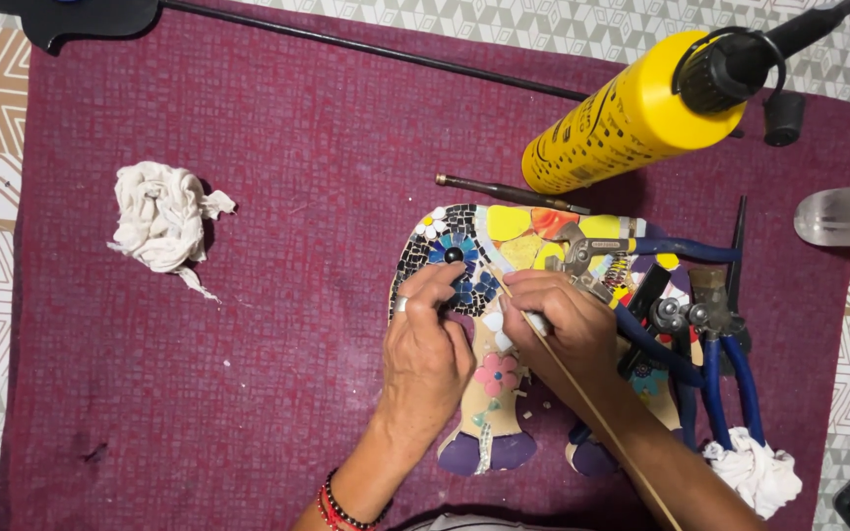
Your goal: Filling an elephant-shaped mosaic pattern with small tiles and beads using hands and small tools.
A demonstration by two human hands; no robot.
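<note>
At centre frame, left hand point(425, 359) presses fingertips onto the mosaic elephant point(489, 295) lying on the maroon mat point(248, 324), while right hand point(563, 329) pinches a thin wooden stick point(592, 403) against it, blue-handled nippers point(710, 364) just right.

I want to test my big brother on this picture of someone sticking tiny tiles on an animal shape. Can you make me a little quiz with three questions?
1. True or false: the yellow tube lies across the top right of the dark red mat.
2. What does the right hand hold? A) a thin wooden stick B) a paintbrush C) a spoon
3. Fill in: the crumpled white cloth lies to the ____ of the mosaic animal.

Key: 1 true. 2 A. 3 left. The left hand rests its fingertips by the blue flower; blue-handled pliers lie on the right.
</note>
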